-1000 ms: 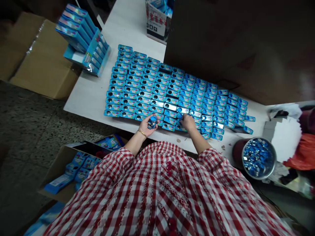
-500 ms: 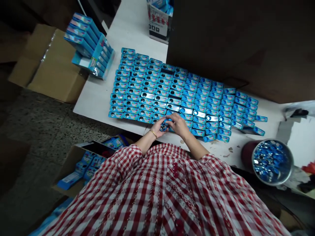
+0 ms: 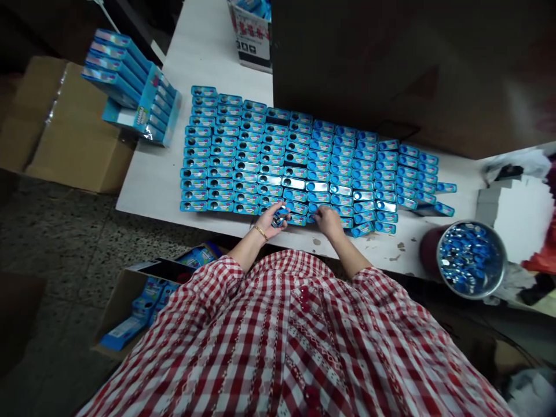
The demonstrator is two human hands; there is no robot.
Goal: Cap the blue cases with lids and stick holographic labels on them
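I see the left hand at the table's near edge, its fingers curled shut around a clutch of small blue pieces. Just right of it the right hand lies knuckles up, fingers bent down onto the front row of blue boxes; I cannot tell whether they pinch anything. The boxes lie in tight rows across the white table. Far left, a cardboard box sits on the speckled floor, with stacked cartons on the table's corner. Far right stands a round tub heaped with more blue pieces.
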